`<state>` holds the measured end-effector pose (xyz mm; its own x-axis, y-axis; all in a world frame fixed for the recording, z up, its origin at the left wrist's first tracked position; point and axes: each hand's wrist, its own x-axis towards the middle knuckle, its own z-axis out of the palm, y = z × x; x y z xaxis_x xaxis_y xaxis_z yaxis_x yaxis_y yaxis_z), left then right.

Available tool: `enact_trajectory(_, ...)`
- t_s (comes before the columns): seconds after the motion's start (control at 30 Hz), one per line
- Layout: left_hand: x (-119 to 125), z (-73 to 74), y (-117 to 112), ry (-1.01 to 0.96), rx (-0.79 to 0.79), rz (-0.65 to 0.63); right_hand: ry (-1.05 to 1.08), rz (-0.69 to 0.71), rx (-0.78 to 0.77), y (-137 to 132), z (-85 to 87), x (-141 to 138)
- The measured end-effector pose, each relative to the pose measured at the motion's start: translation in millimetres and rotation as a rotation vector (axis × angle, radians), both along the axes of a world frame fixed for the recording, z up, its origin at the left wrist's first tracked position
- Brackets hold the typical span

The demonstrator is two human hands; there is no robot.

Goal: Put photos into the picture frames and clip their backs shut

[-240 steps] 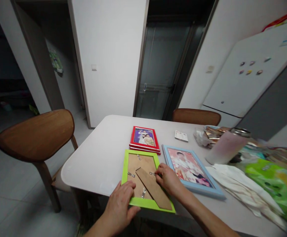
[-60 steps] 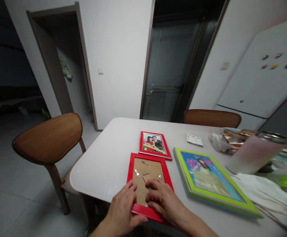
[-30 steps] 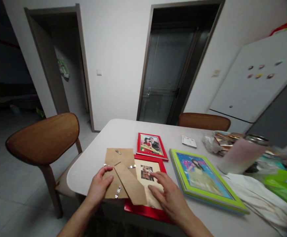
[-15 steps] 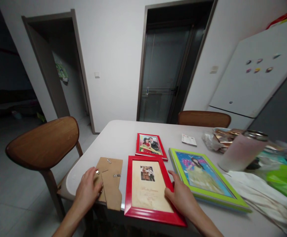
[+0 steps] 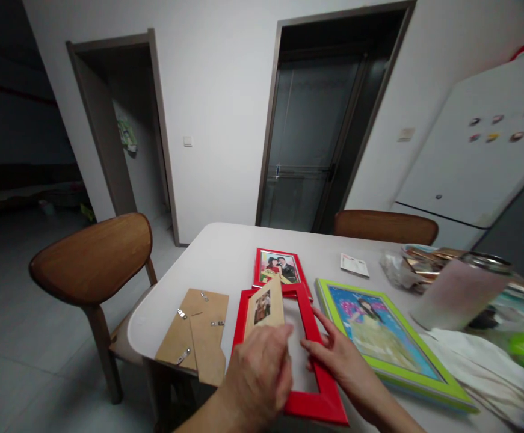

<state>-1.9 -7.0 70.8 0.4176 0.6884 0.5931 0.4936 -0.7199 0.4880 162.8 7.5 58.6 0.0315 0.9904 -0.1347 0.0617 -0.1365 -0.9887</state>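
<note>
A red picture frame (image 5: 329, 404) lies near the table's front edge, tilted slightly to the left. My right hand (image 5: 336, 355) grips its right side, thumb on top. My left hand (image 5: 259, 367) pinches a cream paper insert (image 5: 266, 310) with a small photo printed on it, lifted at an angle out of the frame's opening. The table surface shows through the part of the opening that is uncovered. To the left lies the brown backing board (image 5: 175, 337) with metal clips and a stand leg. Its lower edge hangs over the table's edge.
Behind is a smaller red frame (image 5: 304, 276) with a couple's photo. A green frame (image 5: 424, 367) lies at right, near a white cloth (image 5: 482, 361), a pinkish tumbler (image 5: 460, 294) and a small white card (image 5: 354, 264). A wooden chair (image 5: 94, 258) stands at left.
My left hand has moved from the backing board to the red frame and raised the paper insert from it. My right hand still holds the frame's right side. The view has shifted slightly.
</note>
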Motion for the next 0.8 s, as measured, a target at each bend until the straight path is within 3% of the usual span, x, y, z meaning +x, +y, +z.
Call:
enact_trajectory(0.07, -27, 0.8, 3, -0.115, -0.046, 0.186, -0.303, -0.015, 0.044, 7, -13.9, 8)
enact_trajectory(0.17, -72, -17.2, 7, -0.297, -0.248, 0.409, -0.766, -0.019, 0.102, 13, -36.9, 19)
enact_trajectory(0.23, -97, -37.4, 8, -0.376, -0.357, 0.440, -0.958, 0.016, 0.141, 14, -48.4, 24)
enact_trajectory(0.33, -119, -62.3, 7, -0.300, -0.441, 0.462, -1.115, 0.080, 0.177, 13, -54.6, 26)
enact_trajectory(0.43, -124, -68.3, 4, -0.127, -0.464, 0.463, -1.176, 0.058, 0.277, 13, -49.3, 16)
enact_trajectory(0.53, -119, -63.1, 1, -0.030, -0.363, 0.472, -0.953, 0.010, 0.364, 17, -41.8, -9)
enact_trajectory(0.7, -98, -60.9, -7, 0.040, -0.198, 0.332, -0.189, 0.089, -0.033, 29, -43.1, -60)
enact_trajectory(0.8, -82, -64.4, -8, 0.110, -0.176, 0.215, 0.097, 0.164, -0.130, 36, -41.6, -80)
